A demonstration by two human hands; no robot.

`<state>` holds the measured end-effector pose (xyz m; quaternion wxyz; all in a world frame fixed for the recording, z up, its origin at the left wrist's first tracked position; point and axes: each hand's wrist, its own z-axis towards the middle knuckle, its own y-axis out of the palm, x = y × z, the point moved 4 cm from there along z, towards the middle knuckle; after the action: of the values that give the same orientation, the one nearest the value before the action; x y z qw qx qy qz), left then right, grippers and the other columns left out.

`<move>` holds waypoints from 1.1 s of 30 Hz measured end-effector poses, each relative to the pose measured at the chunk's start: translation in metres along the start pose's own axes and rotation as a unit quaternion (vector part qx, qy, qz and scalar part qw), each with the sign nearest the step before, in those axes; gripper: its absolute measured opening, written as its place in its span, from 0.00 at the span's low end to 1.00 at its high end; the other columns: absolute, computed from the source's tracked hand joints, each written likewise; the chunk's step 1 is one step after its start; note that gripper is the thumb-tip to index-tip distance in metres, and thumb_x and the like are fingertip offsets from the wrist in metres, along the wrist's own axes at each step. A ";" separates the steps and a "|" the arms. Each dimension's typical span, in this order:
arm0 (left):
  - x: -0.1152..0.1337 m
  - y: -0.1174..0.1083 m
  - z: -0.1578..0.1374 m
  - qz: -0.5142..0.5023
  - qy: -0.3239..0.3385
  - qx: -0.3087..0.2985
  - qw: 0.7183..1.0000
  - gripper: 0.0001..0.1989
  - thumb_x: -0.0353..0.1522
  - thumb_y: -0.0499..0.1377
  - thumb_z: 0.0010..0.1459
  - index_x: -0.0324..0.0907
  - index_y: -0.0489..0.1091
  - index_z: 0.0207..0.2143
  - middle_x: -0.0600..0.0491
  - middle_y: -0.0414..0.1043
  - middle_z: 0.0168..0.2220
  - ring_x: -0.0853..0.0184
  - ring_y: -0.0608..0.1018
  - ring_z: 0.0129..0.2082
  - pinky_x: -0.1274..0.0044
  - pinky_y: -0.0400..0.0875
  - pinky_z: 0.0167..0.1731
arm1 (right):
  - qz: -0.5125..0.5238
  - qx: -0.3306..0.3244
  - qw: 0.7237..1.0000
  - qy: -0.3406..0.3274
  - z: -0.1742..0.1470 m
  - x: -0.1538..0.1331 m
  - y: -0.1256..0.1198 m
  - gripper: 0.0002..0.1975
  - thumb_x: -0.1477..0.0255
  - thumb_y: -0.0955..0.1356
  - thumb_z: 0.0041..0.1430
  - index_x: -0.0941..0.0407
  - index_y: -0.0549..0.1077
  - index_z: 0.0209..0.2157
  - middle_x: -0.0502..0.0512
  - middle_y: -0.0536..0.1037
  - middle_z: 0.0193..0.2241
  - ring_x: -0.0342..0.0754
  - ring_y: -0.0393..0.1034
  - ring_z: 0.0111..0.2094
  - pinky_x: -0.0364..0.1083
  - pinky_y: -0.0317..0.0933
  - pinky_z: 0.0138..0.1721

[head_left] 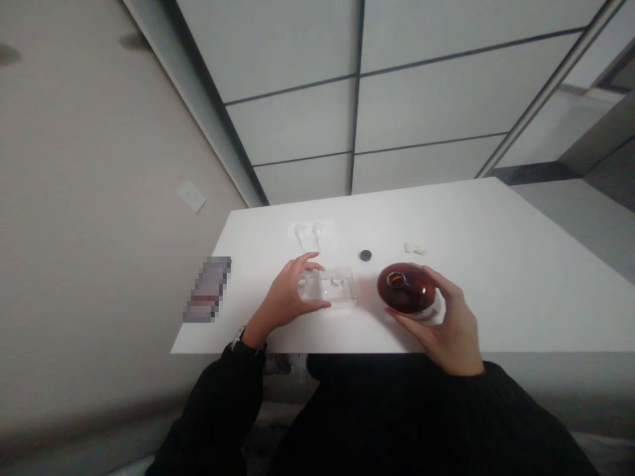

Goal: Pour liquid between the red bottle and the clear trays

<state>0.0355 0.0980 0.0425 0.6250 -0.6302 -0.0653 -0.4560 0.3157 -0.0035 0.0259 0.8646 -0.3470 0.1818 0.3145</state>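
Note:
My left hand grips the left end of a clear plastic case that lies flat on the white table; thumb and fingers close around its edge. The case has round wells in it. My right hand wraps around a round dark red bottle standing near the table's front edge, with its open neck facing up. Case and bottle are a short gap apart.
A small black cap lies behind the case. Two white droppers rest on a sheet at the back left, a small white item at the back right. A blurred flat object sits on the table's left edge.

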 end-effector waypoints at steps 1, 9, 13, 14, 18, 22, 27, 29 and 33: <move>0.003 0.002 -0.006 0.001 0.003 0.002 1.000 0.41 0.37 0.77 0.49 0.46 0.64 0.62 0.44 0.76 0.59 0.51 0.74 0.64 0.54 0.65 0.67 | -0.007 0.002 1.000 -0.011 0.001 -0.002 -0.002 0.40 0.64 0.78 0.60 0.50 0.63 0.70 0.63 0.79 0.58 0.64 0.79 0.56 0.62 0.77 0.52; 0.015 0.010 -0.027 -0.001 0.019 0.011 1.000 0.35 0.36 0.77 0.50 0.47 0.65 0.57 0.43 0.70 0.66 0.50 0.74 0.64 0.54 0.69 0.64 | -0.106 -0.052 0.985 -0.124 0.013 -0.018 -0.003 0.45 0.76 0.76 0.62 0.44 0.57 0.75 0.64 0.79 0.60 0.66 0.78 0.56 0.66 0.73 0.54; 0.016 0.010 -0.026 -0.005 0.019 0.005 1.000 0.37 0.36 0.77 0.50 0.48 0.64 0.58 0.45 0.72 0.64 0.50 0.74 0.64 0.56 0.71 0.63 | -0.163 -0.084 0.971 -0.153 0.017 -0.025 -0.004 0.49 0.83 0.73 0.61 0.42 0.53 0.76 0.63 0.76 0.64 0.65 0.78 0.57 0.66 0.69 0.58; 0.016 0.009 -0.026 -0.006 0.017 0.005 1.000 0.37 0.36 0.77 0.50 0.48 0.63 0.58 0.45 0.72 0.64 0.50 0.74 0.64 0.56 0.72 0.63 | -0.171 -0.090 0.968 -0.158 0.018 -0.027 -0.004 0.50 0.84 0.73 0.61 0.41 0.52 0.76 0.62 0.75 0.65 0.65 0.78 0.58 0.67 0.69 0.58; 0.016 0.010 -0.025 -0.015 0.007 -0.006 1.000 0.41 0.36 0.78 0.49 0.48 0.62 0.61 0.45 0.75 0.61 0.49 0.75 0.62 0.55 0.73 0.61 | -0.190 -0.113 0.961 -0.167 0.021 -0.032 -0.002 0.51 0.84 0.72 0.61 0.39 0.50 0.77 0.58 0.72 0.68 0.65 0.76 0.60 0.68 0.66 0.61; 0.015 0.011 -0.024 -0.023 0.002 -0.011 1.000 0.44 0.37 0.78 0.48 0.49 0.60 0.63 0.46 0.75 0.60 0.48 0.75 0.61 0.55 0.73 0.60 | -0.202 -0.124 0.957 -0.167 0.023 -0.035 0.000 0.51 0.85 0.72 0.62 0.37 0.50 0.77 0.57 0.71 0.69 0.64 0.76 0.61 0.70 0.63 0.64; 0.015 0.011 -0.024 -0.028 0.004 -0.011 1.000 0.47 0.37 0.78 0.49 0.48 0.58 0.65 0.46 0.76 0.60 0.49 0.75 0.59 0.57 0.74 0.57 | -0.218 -0.135 0.951 -0.174 0.025 -0.038 0.002 0.50 0.85 0.72 0.63 0.38 0.51 0.76 0.58 0.72 0.68 0.63 0.75 0.62 0.69 0.62 0.65; 0.016 0.010 -0.024 -0.028 0.001 -0.012 1.000 0.47 0.37 0.78 0.49 0.48 0.57 0.66 0.47 0.77 0.59 0.50 0.76 0.59 0.58 0.74 0.57 | -0.226 -0.129 0.947 -0.190 0.028 -0.042 0.002 0.48 0.84 0.72 0.64 0.41 0.53 0.76 0.60 0.75 0.66 0.63 0.76 0.61 0.67 0.64 0.64; 0.016 0.010 -0.024 -0.024 -0.002 -0.016 1.000 0.48 0.36 0.78 0.48 0.46 0.57 0.66 0.46 0.77 0.59 0.51 0.75 0.58 0.60 0.74 0.57 | -0.246 -0.118 0.936 -0.223 0.034 -0.050 0.002 0.44 0.85 0.72 0.64 0.47 0.57 0.75 0.66 0.80 0.60 0.62 0.79 0.57 0.63 0.65 0.63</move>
<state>0.0394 0.0675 0.0408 0.6035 -0.6391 -0.0744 -0.4709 0.2808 0.0016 0.0751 0.8862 -0.4013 -0.1448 0.1808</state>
